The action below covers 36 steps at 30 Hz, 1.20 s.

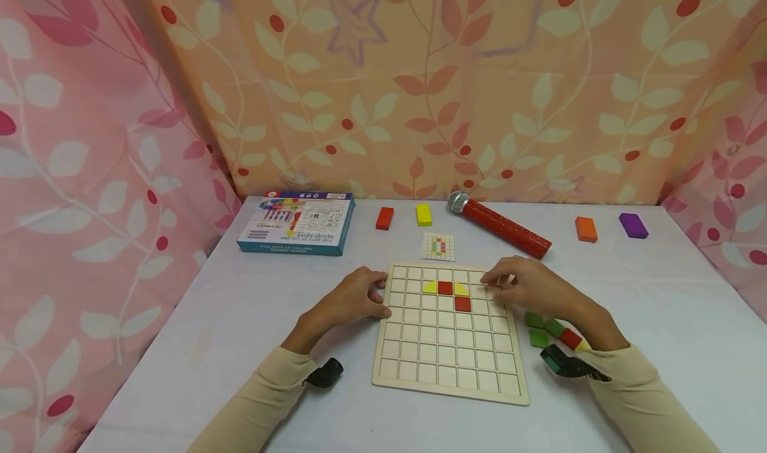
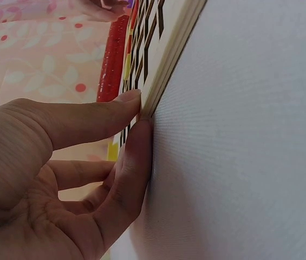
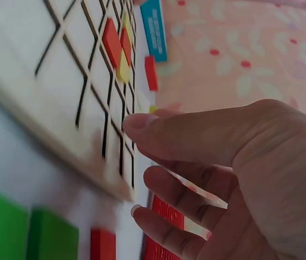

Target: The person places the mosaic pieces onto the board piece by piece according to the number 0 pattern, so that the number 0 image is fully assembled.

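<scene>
A wooden grid board [image 1: 449, 366] lies flat on the white table. Near its top, two yellow tiles [image 1: 430, 287] flank a red tile [image 1: 445, 288], and a second red tile [image 1: 462, 304] sits one row lower. My left hand [image 1: 380, 294] is at the board's left edge. In the left wrist view its thumb [image 2: 93, 119] and index finger [image 2: 134, 162] pinch that edge [image 2: 166, 65]. My right hand [image 1: 494, 283] hovers over the board's upper right cells. Its fingers [image 3: 169, 187] are loosely curled with nothing between them.
A small pattern card [image 1: 438, 246] lies just beyond the board. Behind it are a blue box [image 1: 296, 221], a red block [image 1: 385, 218], a yellow block [image 1: 423, 214], a red glitter microphone [image 1: 506, 228], an orange block [image 1: 586, 229] and a purple block [image 1: 633, 226]. Green and red tiles [image 1: 546, 328] lie right of the board.
</scene>
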Tool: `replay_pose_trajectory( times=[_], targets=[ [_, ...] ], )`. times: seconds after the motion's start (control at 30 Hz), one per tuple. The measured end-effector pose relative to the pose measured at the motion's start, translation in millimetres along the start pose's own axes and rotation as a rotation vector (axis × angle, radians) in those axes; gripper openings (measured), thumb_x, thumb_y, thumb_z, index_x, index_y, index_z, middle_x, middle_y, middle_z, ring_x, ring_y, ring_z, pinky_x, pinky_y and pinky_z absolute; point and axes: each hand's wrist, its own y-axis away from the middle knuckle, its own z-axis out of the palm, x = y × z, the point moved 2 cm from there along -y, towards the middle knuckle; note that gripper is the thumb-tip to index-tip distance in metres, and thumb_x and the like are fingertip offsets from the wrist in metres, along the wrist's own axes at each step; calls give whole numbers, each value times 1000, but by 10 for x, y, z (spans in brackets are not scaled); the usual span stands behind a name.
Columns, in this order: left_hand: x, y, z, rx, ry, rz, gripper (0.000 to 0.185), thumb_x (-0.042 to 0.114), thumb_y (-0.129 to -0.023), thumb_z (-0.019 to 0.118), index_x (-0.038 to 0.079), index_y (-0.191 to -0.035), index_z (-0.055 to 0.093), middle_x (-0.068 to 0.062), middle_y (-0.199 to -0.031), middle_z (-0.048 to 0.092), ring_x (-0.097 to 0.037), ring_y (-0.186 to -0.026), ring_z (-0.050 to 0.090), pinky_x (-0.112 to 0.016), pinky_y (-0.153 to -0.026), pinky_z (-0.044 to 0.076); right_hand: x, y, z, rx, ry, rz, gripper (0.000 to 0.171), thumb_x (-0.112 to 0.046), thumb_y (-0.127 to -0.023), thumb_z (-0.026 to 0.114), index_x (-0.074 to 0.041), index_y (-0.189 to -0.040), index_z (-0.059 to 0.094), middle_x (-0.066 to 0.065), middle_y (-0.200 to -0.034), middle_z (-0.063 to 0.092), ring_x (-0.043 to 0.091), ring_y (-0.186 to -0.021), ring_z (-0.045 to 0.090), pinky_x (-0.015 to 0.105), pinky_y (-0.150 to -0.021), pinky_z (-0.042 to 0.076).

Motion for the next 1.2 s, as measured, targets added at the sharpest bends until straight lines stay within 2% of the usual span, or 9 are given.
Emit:
replay_pose_trajectory(
  times=[0.1, 0.27, 0.43, 0.6, 0.73, 0.97, 1.2],
  targets=[
    [6, 8, -1, 6, -4, -6, 76, 7, -84, 90, -2, -151, 54, -7, -121, 59, -16, -98, 62, -26, -80, 56, 119, 53, -87, 6, 6, 52, 34, -15, -92, 81, -10, -125, 78, 2, -116, 74, 24, -105, 61, 35, -84, 57],
    [6, 7, 2, 9, -6, -9, 76, 6, -84, 90, -2, -151, 54, -7, -122, 59, -16, -98, 62, -26, -79, 57, 332, 128, -195, -42, 15, 142, 44, -18, -89, 83, -8, -130, 74, 8, -122, 74, 27, -107, 61, 35, -82, 57],
    [-2, 2, 6, 9, -6, -7, 77, 5, -83, 90, -3, -151, 54, -7, -122, 59, -16, -97, 62, -26, -78, 57, 482, 183, -258, -52, 41, 144, 40, -18, -88, 83, -8, -126, 76, 10, -124, 74, 27, -107, 61, 36, -84, 54],
    [-4, -1, 5, 11, -11, -5, 77, 6, -83, 90, -3, -151, 54, -7, -122, 59, -16, -97, 62, -26, -78, 57, 553, 208, -292, -45, 61, 108, 32, -18, -88, 82, -11, -119, 79, 5, -119, 74, 26, -105, 61, 39, -85, 53],
    [-5, -7, 4, 10, -11, -4, 77, 6, -83, 90, -3, -151, 54, -7, -122, 59, -16, -97, 62, -26, -78, 57, 558, 211, -292, -31, 67, 89, 28, -19, -89, 82, -13, -116, 81, 1, -114, 73, 24, -103, 60, 38, -85, 52],
    [5, -8, 1, 3, -11, -1, 77, 5, -83, 90, -4, -151, 54, -8, -120, 59, -16, -96, 62, -26, -78, 57, 509, 197, -264, -27, 77, 93, 35, -26, -88, 83, -10, -120, 80, 1, -112, 71, 23, -100, 57, 35, -79, 50],
    [4, -20, 0, 1, -12, 0, 78, 5, -83, 90, -4, -151, 54, -8, -120, 59, -16, -96, 62, -26, -78, 57, 300, 165, -188, -32, 26, 42, 36, -30, -90, 84, -14, -121, 80, -4, -108, 71, 21, -99, 59, 32, -79, 54]
  ],
)
